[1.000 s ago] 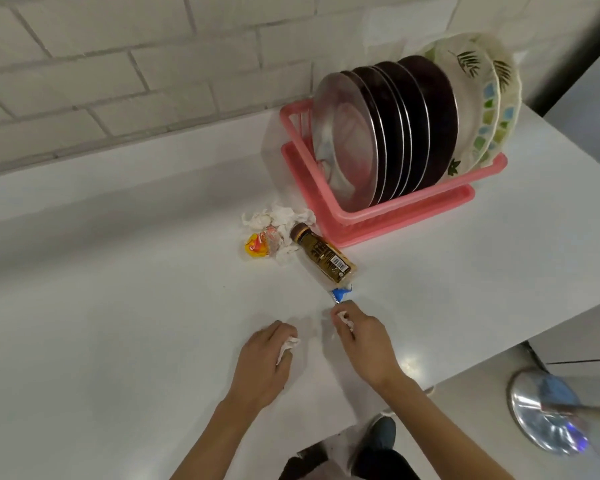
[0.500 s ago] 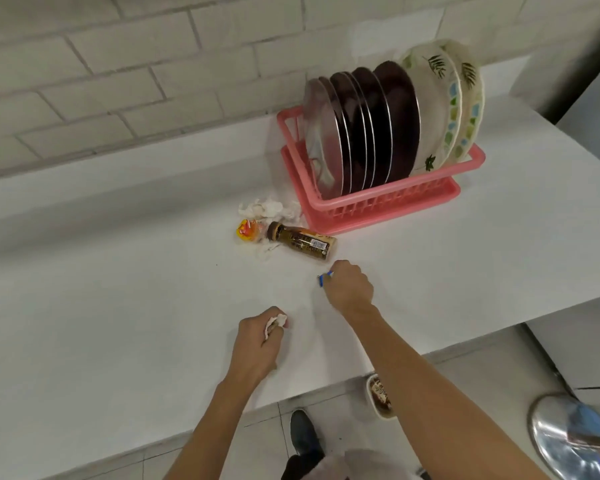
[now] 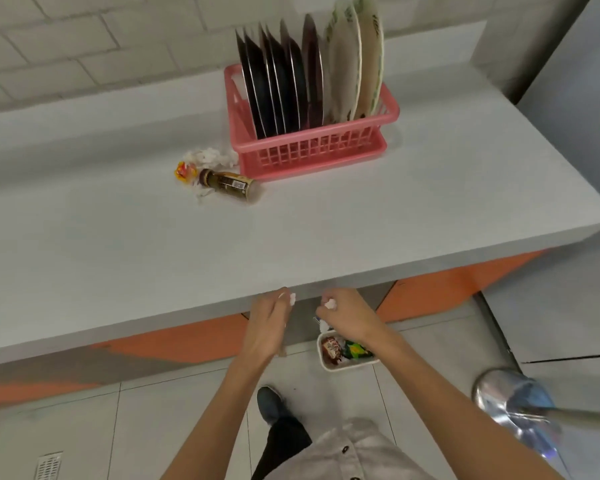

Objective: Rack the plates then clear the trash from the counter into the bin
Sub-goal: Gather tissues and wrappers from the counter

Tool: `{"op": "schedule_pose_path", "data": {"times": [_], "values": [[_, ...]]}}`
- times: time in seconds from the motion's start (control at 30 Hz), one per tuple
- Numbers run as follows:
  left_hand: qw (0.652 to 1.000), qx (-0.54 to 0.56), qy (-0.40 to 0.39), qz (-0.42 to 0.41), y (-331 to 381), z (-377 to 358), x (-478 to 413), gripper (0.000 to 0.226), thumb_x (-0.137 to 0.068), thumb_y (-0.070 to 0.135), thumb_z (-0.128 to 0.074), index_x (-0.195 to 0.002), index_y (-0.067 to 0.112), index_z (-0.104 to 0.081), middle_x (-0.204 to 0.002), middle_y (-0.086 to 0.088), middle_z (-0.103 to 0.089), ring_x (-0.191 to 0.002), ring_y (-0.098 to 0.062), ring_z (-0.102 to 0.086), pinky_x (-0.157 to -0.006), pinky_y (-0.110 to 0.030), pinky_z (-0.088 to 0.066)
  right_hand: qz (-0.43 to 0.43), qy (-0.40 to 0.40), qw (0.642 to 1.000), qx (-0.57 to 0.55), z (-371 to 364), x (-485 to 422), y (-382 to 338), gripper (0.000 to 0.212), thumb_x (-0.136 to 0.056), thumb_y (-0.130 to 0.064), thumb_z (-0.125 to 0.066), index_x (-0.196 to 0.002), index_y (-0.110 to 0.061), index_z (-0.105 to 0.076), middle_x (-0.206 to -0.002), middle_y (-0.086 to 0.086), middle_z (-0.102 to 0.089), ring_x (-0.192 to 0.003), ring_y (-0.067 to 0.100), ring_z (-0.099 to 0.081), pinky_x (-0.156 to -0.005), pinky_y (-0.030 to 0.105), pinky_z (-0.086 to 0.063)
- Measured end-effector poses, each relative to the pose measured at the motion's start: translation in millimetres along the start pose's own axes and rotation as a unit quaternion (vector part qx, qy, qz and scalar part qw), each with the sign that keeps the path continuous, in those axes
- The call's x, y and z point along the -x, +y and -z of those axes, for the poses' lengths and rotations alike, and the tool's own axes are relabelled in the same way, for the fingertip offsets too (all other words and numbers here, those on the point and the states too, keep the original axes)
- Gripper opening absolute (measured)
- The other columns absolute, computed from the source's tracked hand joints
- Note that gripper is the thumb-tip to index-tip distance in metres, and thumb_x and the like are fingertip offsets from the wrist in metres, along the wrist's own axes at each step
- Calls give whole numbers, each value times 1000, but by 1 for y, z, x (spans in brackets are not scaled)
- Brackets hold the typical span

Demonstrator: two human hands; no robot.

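One pink plastic dish rack (image 3: 309, 152), its walls a slotted grid, stands at the back of the smooth white tabletop (image 3: 361, 216). All the plates are in it, on edge. There are five dark steel plates (image 3: 278, 81), as near as I can count through the blur, and two cream patterned plates (image 3: 347, 64) at the right end.

Three pieces of trash lie together just left of the rack: one crumpled white tissue (image 3: 207, 155), one orange-and-yellow wrapper (image 3: 182, 170) and one brown bottle (image 3: 227, 183) on its side, its base near the rack's front corner.

Both grips are past the tabletop's front edge, over the grey tiled floor (image 3: 153, 410). The left grip (image 3: 269, 323) pinches one small white scrap (image 3: 291, 298) at its fingertips. The right grip (image 3: 349, 313) is curled round one white wad (image 3: 329, 304).

One small white rectangular bin (image 3: 347, 367) sits on the floor below the right grip, its far end hidden by that wrist. It holds two wrappers, one red-brown (image 3: 329, 348) and one green (image 3: 355, 349).

An orange panel (image 3: 430, 289) runs under the tabletop. One dark shoe (image 3: 271, 405) shows below the arms, and one shiny round metal base (image 3: 513, 407) stands to the right.
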State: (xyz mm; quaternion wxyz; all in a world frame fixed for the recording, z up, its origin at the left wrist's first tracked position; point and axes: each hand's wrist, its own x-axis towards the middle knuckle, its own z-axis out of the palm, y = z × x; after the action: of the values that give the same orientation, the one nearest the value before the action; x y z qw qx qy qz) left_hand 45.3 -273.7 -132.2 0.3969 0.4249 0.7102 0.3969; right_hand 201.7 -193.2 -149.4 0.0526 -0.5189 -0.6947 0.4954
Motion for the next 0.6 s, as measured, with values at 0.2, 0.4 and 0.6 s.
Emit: {"op": "schedule_pose_path", "data": {"times": [0.2,0.4,0.6], "values": [[997,42,-52,45,-12,-44,26,16,-87,17,-45,-73,17,-52,-61,13,-41,-61,-11,-37,-58,-38,-38,-155,-27,985,-73,14,41,81,18,-81,-13,-66,-66,-18,-56,-72,7,-64,-35,12,-52,-35,19,-35],[992,70,-85,66,-55,-99,11,32,-97,4,-43,-77,24,-56,-81,8,-53,-71,1,-50,-59,-12,-42,-254,51,962,-85,-15,43,155,17,-86,-8,-61,-76,-19,-52,-86,21,-69,-40,22,-53,-33,18,-33],[980,89,-124,125,-131,-154,-11,28,-90,-3,-50,-77,18,-64,-106,-12,-59,-91,-22,-61,-55,-22,-51,-255,98,956,-110,-58,28,219,26,-85,-32,-73,-72,-13,-59,-76,3,-58,-64,17,-54,-62,23,-38]]}}
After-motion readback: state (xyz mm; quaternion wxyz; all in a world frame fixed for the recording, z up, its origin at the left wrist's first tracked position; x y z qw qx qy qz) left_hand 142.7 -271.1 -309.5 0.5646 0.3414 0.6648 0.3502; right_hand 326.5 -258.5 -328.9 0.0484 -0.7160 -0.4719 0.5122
